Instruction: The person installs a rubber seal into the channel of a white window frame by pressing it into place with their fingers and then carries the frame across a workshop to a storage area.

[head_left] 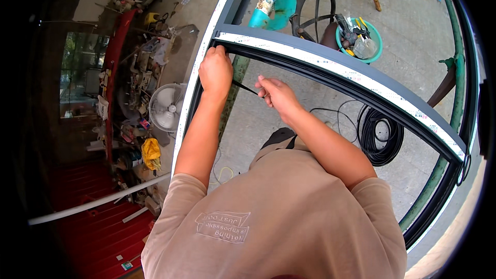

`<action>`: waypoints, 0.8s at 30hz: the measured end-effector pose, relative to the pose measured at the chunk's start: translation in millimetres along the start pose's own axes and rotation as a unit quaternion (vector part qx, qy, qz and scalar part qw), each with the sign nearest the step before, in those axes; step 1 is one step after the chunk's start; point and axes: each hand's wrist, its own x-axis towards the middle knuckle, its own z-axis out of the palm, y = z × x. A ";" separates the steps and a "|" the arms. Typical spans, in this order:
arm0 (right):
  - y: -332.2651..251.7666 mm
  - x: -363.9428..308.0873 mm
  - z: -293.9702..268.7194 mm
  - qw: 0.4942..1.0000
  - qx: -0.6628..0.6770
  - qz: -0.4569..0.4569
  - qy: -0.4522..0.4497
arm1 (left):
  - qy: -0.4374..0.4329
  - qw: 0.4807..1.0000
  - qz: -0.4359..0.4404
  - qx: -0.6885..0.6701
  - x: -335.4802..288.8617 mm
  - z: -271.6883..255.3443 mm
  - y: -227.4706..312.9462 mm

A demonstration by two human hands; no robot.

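Thin black strip (246, 88) slanting out of the grey frame's (310, 58) upper-left corner; I'd watch the pull.
Risks, my guess, biggest first: frame could shift or its film scuff if leaned on; black coil (369, 142), on the floor (323, 93) seen through the opening, could snag if its loose line gets tugged; strip could stretch, twist or pop out of the corner if the right hand (277, 95) pulls harder than the left hand (215, 71) holds. Looks: frame grey, white printed film on top, black lining along the inner edge. Left hand curled in at the corner; can't tell what's under the fingertips. Right hand nearly closed, pinching the strip between thumb and fingers. Strip narrow, dark, close to straight.
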 end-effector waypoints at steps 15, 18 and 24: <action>-16.2 60.5 37.8 0.989 0.139 0.001 0.044 | -0.016 0.999 0.024 -0.017 -3.4 -1.7 0.8; -16.0 72.5 47.8 0.981 0.159 -0.046 0.100 | -0.006 0.999 0.038 -0.011 -5.3 -0.1 -1.2; -14.6 76.1 52.7 0.966 0.238 -0.022 0.095 | 0.023 0.999 0.047 -0.001 -8.1 -8.7 1.2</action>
